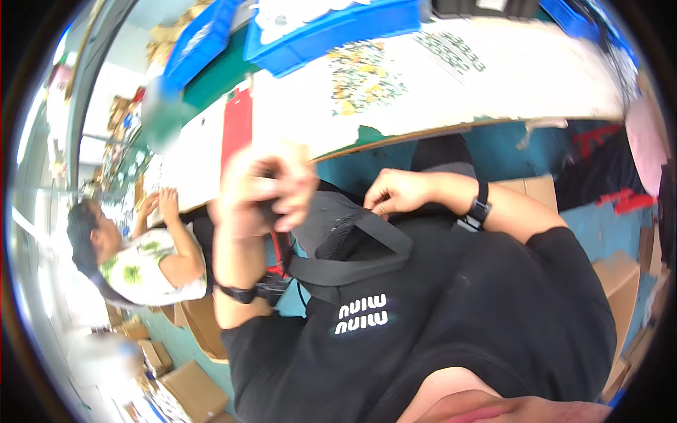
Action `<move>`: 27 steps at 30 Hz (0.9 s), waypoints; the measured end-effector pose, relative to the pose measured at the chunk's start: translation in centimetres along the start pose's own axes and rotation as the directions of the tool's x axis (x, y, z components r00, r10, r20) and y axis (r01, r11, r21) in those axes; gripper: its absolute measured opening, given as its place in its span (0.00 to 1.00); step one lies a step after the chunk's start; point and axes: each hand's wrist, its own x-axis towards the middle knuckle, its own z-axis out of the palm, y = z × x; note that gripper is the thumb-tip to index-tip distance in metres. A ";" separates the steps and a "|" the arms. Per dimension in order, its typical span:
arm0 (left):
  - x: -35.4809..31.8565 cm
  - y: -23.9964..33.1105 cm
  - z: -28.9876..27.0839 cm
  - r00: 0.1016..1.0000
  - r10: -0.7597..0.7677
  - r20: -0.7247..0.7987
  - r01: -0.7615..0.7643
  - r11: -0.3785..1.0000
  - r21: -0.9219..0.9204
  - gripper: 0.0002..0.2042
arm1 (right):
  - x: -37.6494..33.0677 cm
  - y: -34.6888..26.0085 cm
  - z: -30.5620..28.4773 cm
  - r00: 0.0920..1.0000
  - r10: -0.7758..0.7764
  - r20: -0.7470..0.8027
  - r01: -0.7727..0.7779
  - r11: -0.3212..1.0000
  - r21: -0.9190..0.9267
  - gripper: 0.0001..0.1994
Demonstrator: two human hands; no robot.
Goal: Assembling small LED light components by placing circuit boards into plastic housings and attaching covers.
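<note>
My left hand (268, 187) is raised over the near edge of the table with its fingers curled. Motion smears it, and I cannot make out whether anything is in it. Lower and to the right, my right hand (398, 192) is held over my lap, thumb and fingers pinched together. Its fingertips are close to a dark grey strap (352, 271) that forms a loop across the front of my black shirt. What the pinch holds, if anything, is too small to name. Dark grey cloth (321, 222) lies on my lap between the two hands.
The white-topped table (289, 106) carries many small yellowish and green pieces (363, 74), dark patterned strips (451, 51) and a red strip (238, 125). Blue bins (338, 35) stand at the back. A co-worker (151, 264) sits at the left; cardboard boxes (194, 391) lie on the floor.
</note>
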 end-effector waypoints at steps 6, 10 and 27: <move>6.3 -18.1 0.2 0.903 -0.373 0.214 0.253 0.864 0.436 0.06 | -2.9 3.2 -4.4 0.872 0.417 -0.254 -0.407 0.909 0.095 0.09; 9.3 -23.7 4.6 0.835 -0.504 0.221 0.324 0.775 0.543 0.19 | -5.6 7.5 -6.4 0.734 0.676 -0.065 -0.632 0.715 0.300 0.13; 11.9 -28.8 6.0 0.964 -0.259 0.061 0.060 0.434 0.899 0.25 | -8.3 13.4 -4.9 0.379 0.793 -0.477 0.240 0.413 0.878 0.07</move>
